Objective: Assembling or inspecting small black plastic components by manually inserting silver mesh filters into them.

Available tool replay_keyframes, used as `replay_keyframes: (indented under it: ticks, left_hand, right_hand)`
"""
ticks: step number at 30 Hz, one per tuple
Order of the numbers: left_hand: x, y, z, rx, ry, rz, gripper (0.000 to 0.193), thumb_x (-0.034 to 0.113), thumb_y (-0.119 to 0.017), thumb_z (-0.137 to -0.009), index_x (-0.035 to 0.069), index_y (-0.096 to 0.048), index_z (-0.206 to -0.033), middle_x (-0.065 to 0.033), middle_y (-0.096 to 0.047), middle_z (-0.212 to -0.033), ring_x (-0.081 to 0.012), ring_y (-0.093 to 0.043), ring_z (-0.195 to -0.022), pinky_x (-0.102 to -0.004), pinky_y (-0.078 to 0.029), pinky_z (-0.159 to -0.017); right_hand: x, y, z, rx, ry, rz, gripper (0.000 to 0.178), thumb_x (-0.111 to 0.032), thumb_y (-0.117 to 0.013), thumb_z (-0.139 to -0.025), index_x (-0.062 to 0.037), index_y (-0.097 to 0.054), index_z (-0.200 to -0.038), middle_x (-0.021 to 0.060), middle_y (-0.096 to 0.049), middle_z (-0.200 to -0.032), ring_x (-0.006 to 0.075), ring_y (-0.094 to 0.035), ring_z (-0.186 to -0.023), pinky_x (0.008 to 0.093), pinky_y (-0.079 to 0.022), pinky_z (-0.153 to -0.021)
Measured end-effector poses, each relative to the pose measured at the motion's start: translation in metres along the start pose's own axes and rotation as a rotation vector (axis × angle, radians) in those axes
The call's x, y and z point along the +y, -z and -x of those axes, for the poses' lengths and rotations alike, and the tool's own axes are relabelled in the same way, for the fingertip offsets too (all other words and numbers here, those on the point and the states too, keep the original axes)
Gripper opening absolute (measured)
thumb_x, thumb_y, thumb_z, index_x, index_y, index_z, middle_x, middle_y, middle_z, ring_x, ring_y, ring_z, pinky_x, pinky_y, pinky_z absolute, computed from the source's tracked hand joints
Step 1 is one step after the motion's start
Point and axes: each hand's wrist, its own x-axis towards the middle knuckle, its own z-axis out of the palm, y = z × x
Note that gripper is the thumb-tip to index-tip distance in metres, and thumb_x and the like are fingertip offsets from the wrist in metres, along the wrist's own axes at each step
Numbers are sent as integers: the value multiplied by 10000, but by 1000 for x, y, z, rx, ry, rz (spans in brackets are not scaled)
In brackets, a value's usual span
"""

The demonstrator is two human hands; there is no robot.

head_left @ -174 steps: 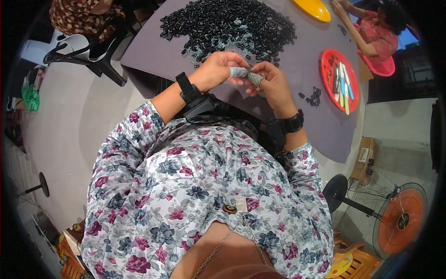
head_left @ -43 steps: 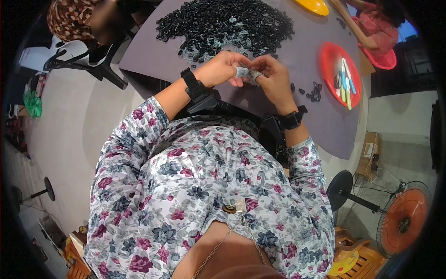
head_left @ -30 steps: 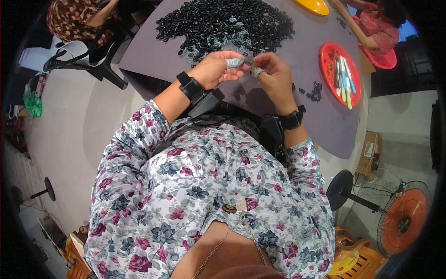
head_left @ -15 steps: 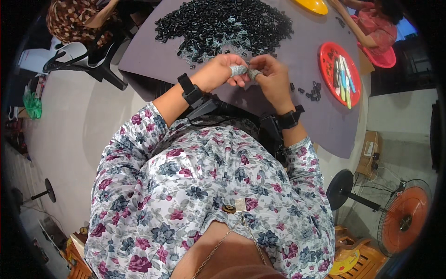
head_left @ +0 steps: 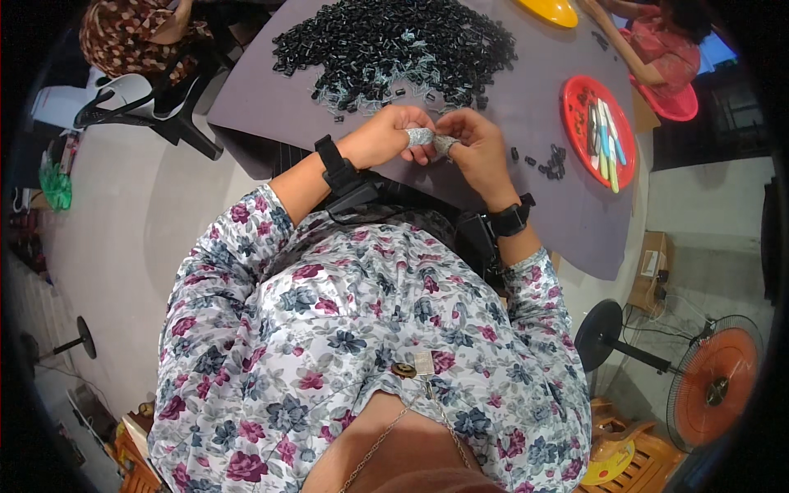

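Observation:
My left hand [head_left: 393, 138] and my right hand [head_left: 472, 146] meet at the near edge of the table, fingertips together. Both are closed, each with a thumb wrapped in pale silvery tape. Whatever they pinch between them is too small and too covered by the fingers to make out. Just beyond them spreads a big heap of small black plastic pieces [head_left: 353, 45], with thin clear slivers [head_left: 411, 74] strewn over its near side. A few loose black pieces [head_left: 552, 163] lie to the right of my right hand.
On the right of the grey-covered table [head_left: 526, 94] sits a red plate [head_left: 579, 160] with several coloured-handled tools [head_left: 610, 144]. A yellow plate [head_left: 552, 10] is at the far edge. Co-workers sit at far left and far right. A fan [head_left: 713, 384] stands at lower right.
Both hands have come slightly nearer to my body, and their fingers have drawn closer together. The heap and the plates look the same.

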Motion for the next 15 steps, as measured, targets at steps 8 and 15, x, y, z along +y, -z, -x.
replay_keyframes:
  ticks: [8,15]
  left_hand:
    - [3,-1,2,1,-28,-24,194,-22,-458,-983,-20,-578,-1135,-106,-734,-961,-109,-709,-790,-175,-518,-632]
    - [0,1,4,7,28,-9,173,14,-470,-997,-20,-584,-1124,-112,-738,-956,-120,-719,-787,-186,-532,-635]
  right_hand:
    - [-11,11,1,-50,-84,206,95,5,-664,-880,15,-678,-973,34,-702,-838,87,-665,-765,228,-511,-663]
    - [-5,5,7,-31,-104,95,78,-18,-665,-886,22,-680,-951,36,-709,-803,76,-643,-688,225,-498,-598]
